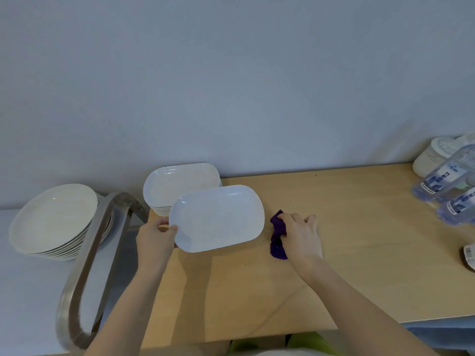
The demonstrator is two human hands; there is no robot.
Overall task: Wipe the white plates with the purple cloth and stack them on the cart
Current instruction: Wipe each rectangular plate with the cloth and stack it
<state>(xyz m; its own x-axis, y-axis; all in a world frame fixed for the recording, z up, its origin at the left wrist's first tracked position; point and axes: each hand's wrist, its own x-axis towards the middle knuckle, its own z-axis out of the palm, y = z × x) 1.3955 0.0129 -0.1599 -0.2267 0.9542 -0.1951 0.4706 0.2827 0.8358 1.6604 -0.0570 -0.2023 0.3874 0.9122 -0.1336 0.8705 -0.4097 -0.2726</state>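
My left hand (156, 237) grips the left end of a white rectangular plate (218, 218) and holds it tilted just above the wooden table (359, 240). Behind it stands a stack of several white rectangular plates (177, 185) at the table's back left corner. My right hand (302, 233) is closed on the bunched purple cloth (278, 236), which rests on the table just right of the held plate. On the cart (30, 291) at the left sits a stack of round white plates (54, 219).
The cart's metal handle (84, 265) loops between the round plates and the table. Water bottles (447, 191) and a white lidded container (434, 155) stand at the table's far right. A grey wall runs behind everything.
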